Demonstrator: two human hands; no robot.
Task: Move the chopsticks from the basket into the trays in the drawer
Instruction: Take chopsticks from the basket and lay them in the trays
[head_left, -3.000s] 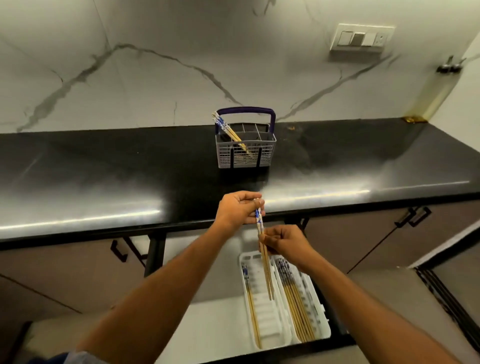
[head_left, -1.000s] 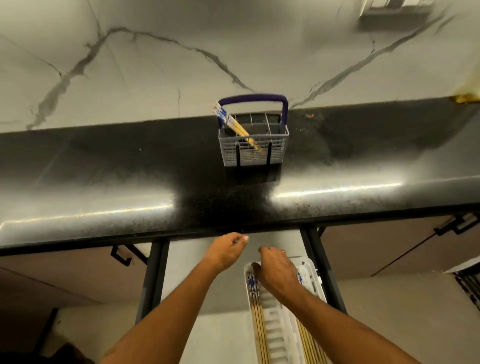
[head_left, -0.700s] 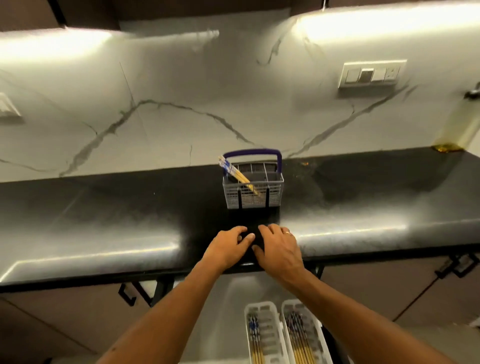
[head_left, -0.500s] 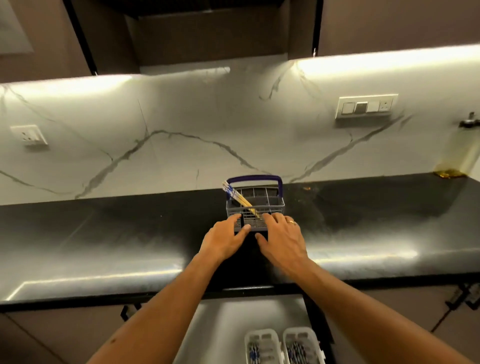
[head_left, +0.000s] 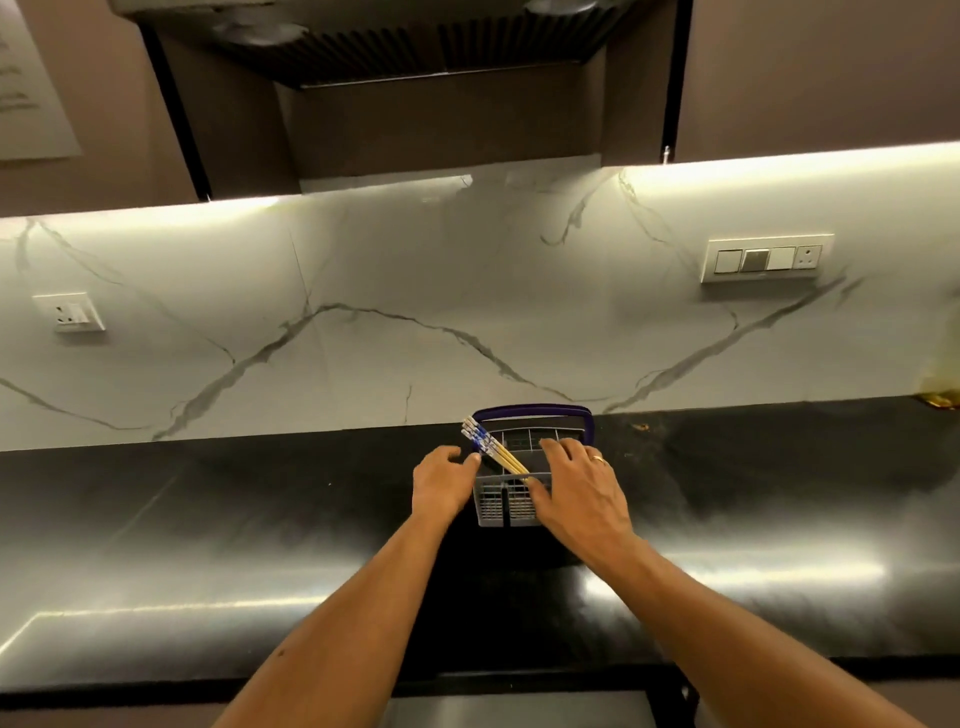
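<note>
A grey slotted basket (head_left: 503, 503) with a dark blue handle stands on the black counter near the wall. Several wooden chopsticks (head_left: 491, 450) with blue-and-white tops lean out of its left side. My left hand (head_left: 441, 483) is at the basket's left edge, fingertips right beside the chopstick tops, holding nothing. My right hand (head_left: 574, 488) lies over the basket's right front with fingers spread across the rim; it wears a ring. The drawer and its trays are out of view below.
The black counter (head_left: 208, 545) runs wide to both sides. A marble backsplash carries a socket (head_left: 70, 310) on the left and a switch plate (head_left: 763, 258) on the right. A range hood (head_left: 415, 41) hangs overhead.
Both hands left the drawer trays, with the chopsticks laid in the left tray, and rose to the basket. The view tilted up, so the drawer dropped out of sight.
</note>
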